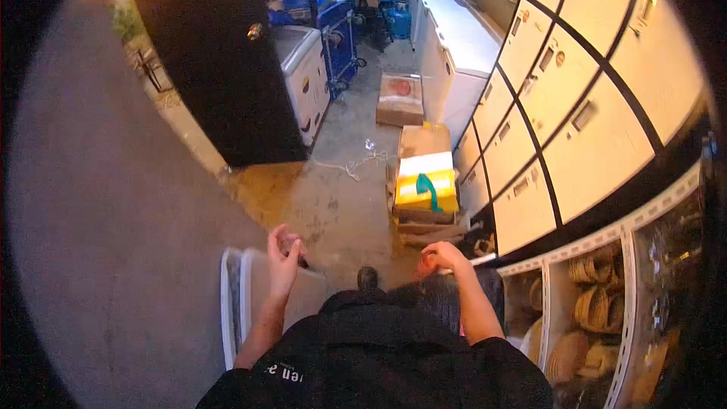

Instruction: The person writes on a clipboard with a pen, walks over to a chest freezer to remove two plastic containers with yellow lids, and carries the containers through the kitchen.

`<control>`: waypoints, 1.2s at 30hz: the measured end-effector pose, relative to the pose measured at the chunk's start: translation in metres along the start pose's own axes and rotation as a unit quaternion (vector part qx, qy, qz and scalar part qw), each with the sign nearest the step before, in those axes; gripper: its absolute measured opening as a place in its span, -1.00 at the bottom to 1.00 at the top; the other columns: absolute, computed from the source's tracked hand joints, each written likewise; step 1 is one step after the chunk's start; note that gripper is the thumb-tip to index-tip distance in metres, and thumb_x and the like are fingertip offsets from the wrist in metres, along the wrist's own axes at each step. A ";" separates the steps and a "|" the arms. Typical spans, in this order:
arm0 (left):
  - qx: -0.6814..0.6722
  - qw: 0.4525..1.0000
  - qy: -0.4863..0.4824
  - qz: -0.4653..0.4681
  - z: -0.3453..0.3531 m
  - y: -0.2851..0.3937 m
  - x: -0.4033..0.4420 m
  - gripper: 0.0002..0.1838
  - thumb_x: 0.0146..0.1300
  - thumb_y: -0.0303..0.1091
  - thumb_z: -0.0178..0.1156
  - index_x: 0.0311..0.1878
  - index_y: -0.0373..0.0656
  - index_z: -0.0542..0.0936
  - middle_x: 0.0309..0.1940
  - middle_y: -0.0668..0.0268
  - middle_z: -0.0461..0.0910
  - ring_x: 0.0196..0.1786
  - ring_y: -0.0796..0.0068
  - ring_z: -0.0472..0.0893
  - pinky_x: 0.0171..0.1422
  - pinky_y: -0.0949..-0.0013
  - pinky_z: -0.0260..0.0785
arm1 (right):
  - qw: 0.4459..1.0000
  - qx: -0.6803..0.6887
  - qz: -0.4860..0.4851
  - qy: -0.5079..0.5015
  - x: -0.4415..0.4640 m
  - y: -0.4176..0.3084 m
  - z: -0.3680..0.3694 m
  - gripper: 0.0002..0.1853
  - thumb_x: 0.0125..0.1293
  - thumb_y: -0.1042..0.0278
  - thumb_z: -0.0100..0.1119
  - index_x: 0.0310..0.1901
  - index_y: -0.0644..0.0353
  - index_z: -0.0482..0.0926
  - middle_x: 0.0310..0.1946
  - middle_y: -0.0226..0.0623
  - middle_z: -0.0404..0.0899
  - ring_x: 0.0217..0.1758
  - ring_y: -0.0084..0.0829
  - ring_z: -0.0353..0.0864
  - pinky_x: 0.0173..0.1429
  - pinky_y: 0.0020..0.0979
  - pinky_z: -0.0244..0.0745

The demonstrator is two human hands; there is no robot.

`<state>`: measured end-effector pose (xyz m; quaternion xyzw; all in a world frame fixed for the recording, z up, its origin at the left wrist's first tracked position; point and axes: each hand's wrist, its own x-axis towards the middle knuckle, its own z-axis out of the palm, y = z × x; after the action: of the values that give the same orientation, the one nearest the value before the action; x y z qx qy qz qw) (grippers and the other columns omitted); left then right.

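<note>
Nearest the camera is the person's black shirt (379, 363), with white lettering on its left part, and beyond its hem a dark shoe (367, 279) on the floor. The left hand (285, 251) is raised, its fingers loosely curled; whether it grips the small dark bit behind it, I cannot tell. Close by it, on the near left, are pale panels (282, 291) with rounded white edges. The right hand (443, 256), well apart from the left, is bent at the wrist with its fingers pointing inward and blurred; I cannot tell whether they close on anything. A dark, textured surface (462, 295) lies below it.

Just beyond the right hand, a yellow-and-white box (426, 184) with a green strip across it rests on stacked cardboard (428, 220); its contents are hidden. Farther on is another cardboard box (400, 98), a reddish patch on top. On the near right, a rack (547, 310) holds stacked, woven-looking round pieces (594, 295). Pale lockers (530, 136), doors closed, rise above it. Far right stands a long white chest (466, 30), lid down; far left, a smaller white chest (309, 87) sits between the dark door (219, 60) and a blue trolley (338, 42).
</note>
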<state>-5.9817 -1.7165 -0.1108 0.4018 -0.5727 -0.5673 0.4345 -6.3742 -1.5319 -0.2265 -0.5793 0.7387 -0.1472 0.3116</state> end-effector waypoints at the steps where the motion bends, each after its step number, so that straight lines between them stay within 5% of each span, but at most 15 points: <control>1: 0.010 1.000 -0.004 -0.004 0.011 0.007 0.031 -0.51 0.26 -0.54 0.11 0.24 -0.20 0.25 -0.12 0.22 0.43 -0.25 0.54 0.52 -0.27 0.50 0.46 | 1.000 -0.007 0.002 0.008 0.025 -0.004 -0.021 -0.74 0.15 0.32 0.17 -0.10 0.07 0.64 -0.16 -0.12 0.63 -0.07 -0.14 0.60 0.06 -0.25 0.46; 4: 0.112 0.989 -0.023 0.089 0.039 0.003 0.122 -0.36 0.18 -0.56 0.20 0.30 -0.16 0.17 -0.13 0.22 0.42 -0.26 0.56 0.50 -0.29 0.51 0.44 | 0.998 -0.018 -0.016 0.050 0.108 -0.027 -0.084 -0.78 0.14 0.33 0.18 -0.16 0.08 0.65 -0.24 -0.13 0.64 -0.12 -0.13 0.61 0.00 -0.23 0.48; 7: 0.086 0.995 -0.001 0.048 0.079 0.037 0.188 -0.33 0.17 -0.56 0.21 0.32 -0.16 0.15 -0.11 0.21 0.41 -0.27 0.58 0.48 -0.30 0.52 0.43 | 0.999 -0.025 -0.035 0.012 0.190 -0.010 -0.124 -0.78 0.14 0.33 0.18 -0.16 0.08 0.65 -0.26 -0.13 0.65 -0.14 -0.12 0.62 -0.01 -0.23 0.48; 13: 0.137 0.989 0.042 0.037 0.088 0.001 0.334 -0.31 0.16 -0.53 0.24 0.32 -0.18 0.14 -0.09 0.22 0.40 -0.35 0.64 0.46 -0.33 0.56 0.39 | 0.996 -0.066 -0.052 0.011 0.354 0.016 -0.228 -0.73 0.22 0.35 0.11 -0.06 0.15 0.60 -0.27 -0.09 0.65 -0.20 -0.17 0.64 -0.06 -0.30 0.51; 15: 0.155 0.985 0.069 0.029 0.088 -0.007 0.390 -0.30 0.15 -0.53 0.24 0.32 -0.18 0.13 -0.09 0.23 0.40 -0.37 0.65 0.46 -0.33 0.57 0.38 | 0.993 0.098 -0.023 0.063 0.405 0.036 -0.249 -0.68 0.30 0.30 0.08 0.02 0.26 0.53 -0.31 -0.15 0.66 -0.30 -0.37 0.63 -0.14 -0.38 0.52; 19: 0.141 0.982 0.080 0.100 0.105 -0.028 0.537 -0.36 0.15 -0.46 0.30 0.26 -0.20 0.23 -0.22 0.29 0.43 -0.44 0.68 0.43 -0.38 0.59 0.33 | 0.984 0.124 0.114 0.063 0.486 0.077 -0.288 -0.60 0.36 0.16 0.06 0.06 0.30 0.48 -0.35 -0.27 0.64 -0.47 -0.52 0.53 -0.33 -0.42 0.49; 21: 0.136 0.976 0.044 0.165 0.134 -0.031 0.617 -0.40 0.13 -0.42 0.33 0.22 -0.22 0.30 -0.30 0.34 0.45 -0.47 0.69 0.41 -0.41 0.59 0.30 | 0.990 0.055 0.098 0.085 0.509 0.102 -0.299 -0.51 0.23 0.10 0.22 0.07 0.29 0.47 -0.33 -0.14 0.65 -0.32 -0.39 0.59 -0.24 -0.36 0.50; 23: 0.133 0.981 -0.068 0.124 0.170 -0.031 0.688 -0.55 0.10 -0.36 0.38 0.04 -0.22 0.46 -0.53 0.44 0.42 -0.52 0.71 0.37 -0.46 0.58 0.25 | 0.990 0.007 0.140 0.011 0.545 0.131 -0.303 -0.52 0.14 0.18 0.34 0.06 0.21 0.51 -0.24 -0.09 0.64 -0.21 -0.29 0.62 -0.12 -0.31 0.50; 24: 0.203 0.963 -0.097 0.147 0.193 -0.017 0.715 -0.69 0.11 -0.33 0.37 -0.12 -0.22 0.56 -0.62 0.46 0.41 -0.53 0.72 0.36 -0.45 0.56 0.24 | 0.993 -0.023 0.104 0.050 0.561 0.145 -0.301 -0.51 0.13 0.15 0.33 0.06 0.19 0.52 -0.19 -0.11 0.64 -0.11 -0.23 0.62 -0.04 -0.28 0.49; 30: 0.202 0.913 -0.266 0.235 0.321 0.020 0.845 -0.79 0.11 -0.34 0.35 -0.23 -0.21 0.60 -0.57 0.32 0.52 -0.55 0.57 0.46 -0.44 0.49 0.30 | 0.970 -0.045 0.101 0.217 0.642 0.128 -0.406 -0.58 0.13 0.13 0.28 -0.01 0.16 0.57 -0.05 -0.13 0.59 0.07 -0.13 0.54 0.18 -0.23 0.38; 33: 0.189 0.894 -0.286 0.289 0.368 0.006 0.907 -0.81 0.11 -0.33 0.34 -0.28 -0.21 0.61 -0.54 0.28 0.56 -0.52 0.50 0.52 -0.43 0.46 0.33 | 0.961 -0.026 0.157 0.227 0.693 0.167 -0.457 -0.63 0.18 0.16 0.22 -0.02 0.14 0.58 -0.01 -0.16 0.57 0.10 -0.14 0.51 0.19 -0.25 0.37; 36: 0.240 0.866 -0.272 0.344 0.401 -0.012 0.972 -0.85 0.12 -0.35 0.32 -0.31 -0.22 0.61 -0.53 0.26 0.58 -0.50 0.48 0.55 -0.41 0.44 0.35 | 0.922 -0.071 0.156 0.346 0.745 0.224 -0.508 -0.65 0.20 0.26 0.20 0.01 0.18 0.56 0.03 -0.11 0.54 0.11 -0.10 0.50 0.21 -0.24 0.37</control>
<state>-6.6560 -2.5229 -0.0741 0.1009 -0.8884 -0.3134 0.3198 -6.9660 -2.2470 -0.1849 -0.3901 0.8902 -0.2350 0.0135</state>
